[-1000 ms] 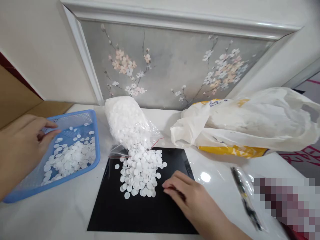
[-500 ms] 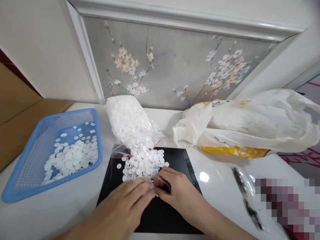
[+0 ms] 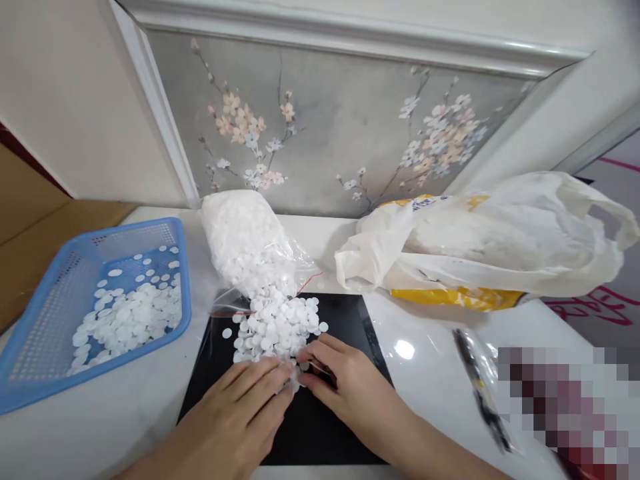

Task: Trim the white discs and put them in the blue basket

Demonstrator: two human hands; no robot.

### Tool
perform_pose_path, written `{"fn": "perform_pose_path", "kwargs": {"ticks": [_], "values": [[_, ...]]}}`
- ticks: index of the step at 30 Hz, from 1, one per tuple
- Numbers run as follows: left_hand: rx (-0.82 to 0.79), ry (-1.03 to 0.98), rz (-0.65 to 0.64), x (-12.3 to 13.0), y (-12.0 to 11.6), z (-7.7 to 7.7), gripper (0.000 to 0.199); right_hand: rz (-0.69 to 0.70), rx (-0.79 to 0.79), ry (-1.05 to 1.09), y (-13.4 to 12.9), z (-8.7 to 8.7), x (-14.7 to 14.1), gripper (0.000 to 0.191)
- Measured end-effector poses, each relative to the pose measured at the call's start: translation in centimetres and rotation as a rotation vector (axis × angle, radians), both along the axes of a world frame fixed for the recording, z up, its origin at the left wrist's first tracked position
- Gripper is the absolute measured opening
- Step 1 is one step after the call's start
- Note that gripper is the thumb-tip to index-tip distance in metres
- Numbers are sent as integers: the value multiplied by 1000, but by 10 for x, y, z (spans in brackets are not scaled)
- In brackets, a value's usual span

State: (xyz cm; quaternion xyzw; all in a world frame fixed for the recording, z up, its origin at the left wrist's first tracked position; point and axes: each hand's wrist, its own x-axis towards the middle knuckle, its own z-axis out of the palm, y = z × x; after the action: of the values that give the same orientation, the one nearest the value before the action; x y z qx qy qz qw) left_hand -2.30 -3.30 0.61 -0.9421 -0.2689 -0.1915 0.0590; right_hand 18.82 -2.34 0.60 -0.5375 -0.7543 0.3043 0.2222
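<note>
A heap of small white round discs [image 3: 275,327] lies on a black mat [image 3: 320,433], spilling from the mouth of a clear zip bag [image 3: 245,233] full of them. My left hand [image 3: 250,393] lies over the near edge of the heap, fingers stretched out and side by side, tips touching the discs. Facing it from the right, my right hand [image 3: 345,383] has its fingers curled and its thumb below them, close to the left fingertips. A thin clear edge shows by the right fingers; what they hold is mostly hidden.
On the left stands a blue plastic basket [image 3: 183,280] with more white discs inside, beside a cardboard box [image 3: 35,247]. A white and yellow plastic bag [image 3: 450,240] lies at the back right. A black pen-like item in clear wrapping [image 3: 480,387] rests on the white table [image 3: 425,400].
The whole scene has shifted slightly left in view. My left hand's fingers have settled flatter at the heap's edge; my right hand keeps much the same curled pose.
</note>
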Motion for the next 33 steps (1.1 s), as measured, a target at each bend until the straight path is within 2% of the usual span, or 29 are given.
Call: {"fn": "perform_pose_path", "kwargs": {"ticks": [5, 9, 13, 17, 19, 21, 23, 26, 29, 31, 33], "values": [[13, 39, -33, -2, -4, -6, 25, 40, 25, -61, 4, -4, -7, 13], [-172, -94, -10, 1, -2, 2, 24, 85, 95, -94, 5, -7, -3, 20], [-614, -305, 111, 11, 5, 19, 24, 185, 239, -103, 4, -6, 8, 22], [-1225, -502, 353, 29, 14, 26, 12, 158, 404, 33, -3, -4, 21, 22], [-1566, -670, 362, 41, 18, 26, 20, 125, 525, 105, -8, -5, 28, 20], [-1795, -791, 335, 53, 22, 25, 26, 103, 604, 123, -12, -6, 34, 20], [-1873, -859, 362, 64, 25, 25, 24, 63, 622, 132, -15, -6, 39, 22], [-1875, -933, 429, 74, 27, 27, 21, -99, 576, 165, -18, -1, 47, 22], [-1886, -949, 477, 76, 28, 29, 26, -255, 363, 158, -21, 5, 55, 28], [-1907, -955, 496, 75, 29, 29, 30, -286, 222, 127, -24, 8, 58, 31], [-1922, -979, 501, 74, 29, 28, 31, -257, 163, 88, -26, 9, 59, 36]]}}
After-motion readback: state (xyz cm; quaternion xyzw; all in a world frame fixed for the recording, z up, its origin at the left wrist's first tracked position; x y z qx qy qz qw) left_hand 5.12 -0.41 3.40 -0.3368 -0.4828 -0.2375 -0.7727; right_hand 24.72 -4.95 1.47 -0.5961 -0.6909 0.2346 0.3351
